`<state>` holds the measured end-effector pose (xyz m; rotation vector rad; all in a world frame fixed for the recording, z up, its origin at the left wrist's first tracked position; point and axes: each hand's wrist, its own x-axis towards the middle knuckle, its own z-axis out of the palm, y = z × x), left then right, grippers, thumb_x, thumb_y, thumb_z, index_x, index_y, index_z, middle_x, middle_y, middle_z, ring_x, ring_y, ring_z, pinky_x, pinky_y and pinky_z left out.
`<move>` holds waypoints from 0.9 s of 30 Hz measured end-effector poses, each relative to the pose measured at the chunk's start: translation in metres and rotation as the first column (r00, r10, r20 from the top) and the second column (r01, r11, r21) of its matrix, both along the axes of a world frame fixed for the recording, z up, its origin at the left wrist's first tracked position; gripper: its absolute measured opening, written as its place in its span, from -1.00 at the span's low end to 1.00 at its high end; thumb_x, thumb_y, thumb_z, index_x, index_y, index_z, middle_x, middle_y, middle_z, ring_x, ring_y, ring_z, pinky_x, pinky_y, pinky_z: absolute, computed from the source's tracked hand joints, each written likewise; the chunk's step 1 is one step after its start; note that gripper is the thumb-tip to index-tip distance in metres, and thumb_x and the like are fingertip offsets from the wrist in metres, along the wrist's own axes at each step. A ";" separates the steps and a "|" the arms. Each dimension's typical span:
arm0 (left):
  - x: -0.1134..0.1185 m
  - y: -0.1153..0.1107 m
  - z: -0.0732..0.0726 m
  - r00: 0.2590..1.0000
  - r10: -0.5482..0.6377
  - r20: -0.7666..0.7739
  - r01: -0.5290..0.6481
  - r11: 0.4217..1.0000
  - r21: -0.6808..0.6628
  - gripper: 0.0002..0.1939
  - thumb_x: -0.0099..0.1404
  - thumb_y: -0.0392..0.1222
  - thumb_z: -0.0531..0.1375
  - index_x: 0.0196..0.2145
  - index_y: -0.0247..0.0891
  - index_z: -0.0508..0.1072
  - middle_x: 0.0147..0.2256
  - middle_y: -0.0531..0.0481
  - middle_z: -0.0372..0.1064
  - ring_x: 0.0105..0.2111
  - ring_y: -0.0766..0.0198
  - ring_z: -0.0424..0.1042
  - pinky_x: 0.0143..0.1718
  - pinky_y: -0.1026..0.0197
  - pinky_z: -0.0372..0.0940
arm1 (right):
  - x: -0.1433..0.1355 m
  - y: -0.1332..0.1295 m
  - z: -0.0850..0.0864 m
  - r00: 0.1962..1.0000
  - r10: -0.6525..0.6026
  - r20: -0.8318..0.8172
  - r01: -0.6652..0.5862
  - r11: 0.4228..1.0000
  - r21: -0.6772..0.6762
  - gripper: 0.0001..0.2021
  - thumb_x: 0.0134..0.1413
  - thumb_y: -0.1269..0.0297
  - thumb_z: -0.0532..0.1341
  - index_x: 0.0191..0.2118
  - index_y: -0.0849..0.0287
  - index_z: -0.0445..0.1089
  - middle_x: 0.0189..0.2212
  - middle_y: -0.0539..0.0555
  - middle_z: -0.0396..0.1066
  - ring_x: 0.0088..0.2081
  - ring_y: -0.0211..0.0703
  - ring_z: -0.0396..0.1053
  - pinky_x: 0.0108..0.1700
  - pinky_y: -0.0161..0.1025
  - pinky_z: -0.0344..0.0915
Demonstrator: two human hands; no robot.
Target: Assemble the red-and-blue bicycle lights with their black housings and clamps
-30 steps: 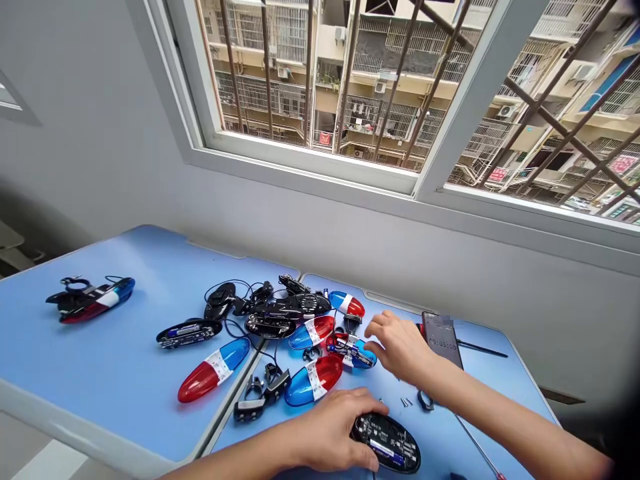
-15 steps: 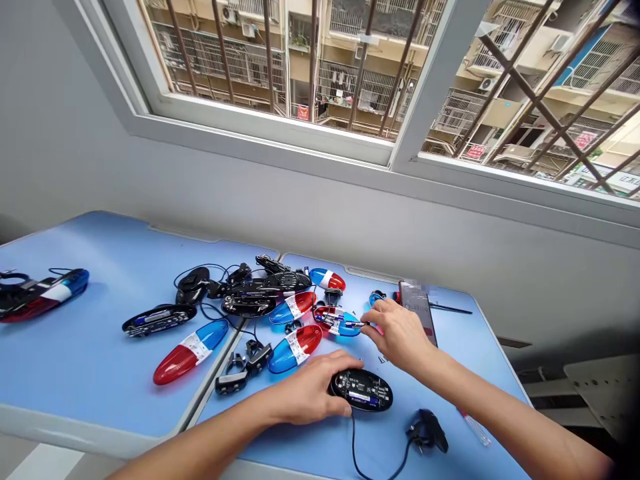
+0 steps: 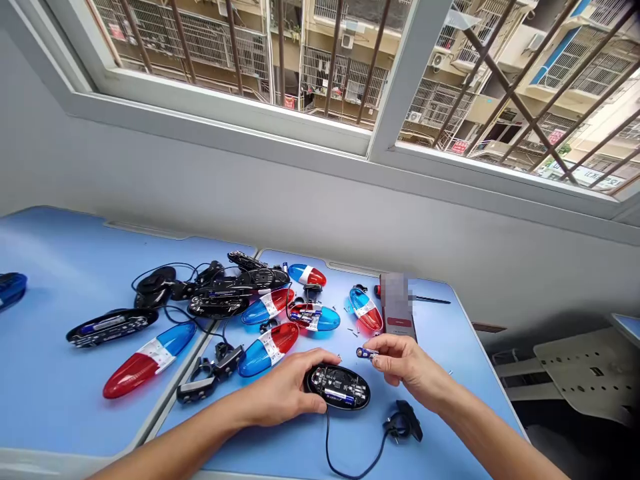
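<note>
My left hand point(image 3: 290, 390) grips the left end of a black oval housing point(image 3: 356, 385) that lies open side up, with a circuit board and one battery point(image 3: 339, 397) showing inside. A cable runs from the housing to a black clamp piece point(image 3: 404, 424) at its right. Just above and right of the housing, my right hand point(image 3: 407, 363) pinches a blue and silver battery point(image 3: 367, 353) between thumb and fingers. Further back, a red and blue cover point(image 3: 327, 317) has batteries lying in it.
Several red, white and blue covers point(image 3: 150, 360) and black housings point(image 3: 113, 327) lie across the left and middle. Behind my right hand are a phone point(image 3: 400, 323), a screwdriver point(image 3: 433, 300) and small screws.
My right hand has drawn back from the battery-filled cover towards the black housing, with a battery in its fingers. The camera view has shifted to the right.
</note>
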<state>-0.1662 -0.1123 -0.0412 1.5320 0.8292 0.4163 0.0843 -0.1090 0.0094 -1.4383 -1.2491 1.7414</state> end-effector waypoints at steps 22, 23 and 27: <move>0.001 -0.001 -0.003 0.999 -0.016 0.030 0.017 0.999 -0.037 -0.41 0.05 -0.31 0.28 0.08 -0.15 0.37 -0.04 -0.02 0.34 -0.05 0.09 0.34 0.04 0.07 0.24 | -0.007 -0.023 -0.016 0.738 -0.119 0.664 -0.491 0.579 0.650 -0.89 0.18 0.35 0.20 -0.20 0.11 0.46 -0.41 0.06 0.40 -0.33 -0.14 0.32 -0.32 -0.23 0.21; 0.000 -0.001 -0.003 0.999 -0.014 0.031 0.015 0.999 -0.032 -0.41 0.05 -0.31 0.29 0.08 -0.16 0.37 -0.04 -0.02 0.34 -0.05 0.09 0.34 0.04 0.08 0.24 | -0.007 -0.022 -0.015 0.751 -0.118 0.649 -0.479 0.578 0.660 -0.91 0.19 0.32 0.20 -0.22 0.11 0.45 -0.40 0.06 0.40 -0.32 -0.12 0.32 -0.30 -0.22 0.22; -0.001 -0.001 -0.003 0.999 -0.016 0.030 0.017 0.999 -0.035 -0.40 0.07 -0.28 0.30 0.10 -0.16 0.35 -0.01 -0.03 0.36 -0.06 0.09 0.36 -0.01 0.11 0.28 | -0.005 -0.020 -0.003 0.876 -0.072 0.476 -0.272 0.742 0.613 -0.84 0.27 0.16 0.11 -0.25 0.09 0.35 -0.24 0.10 0.42 -0.24 -0.13 0.36 -0.22 -0.19 0.32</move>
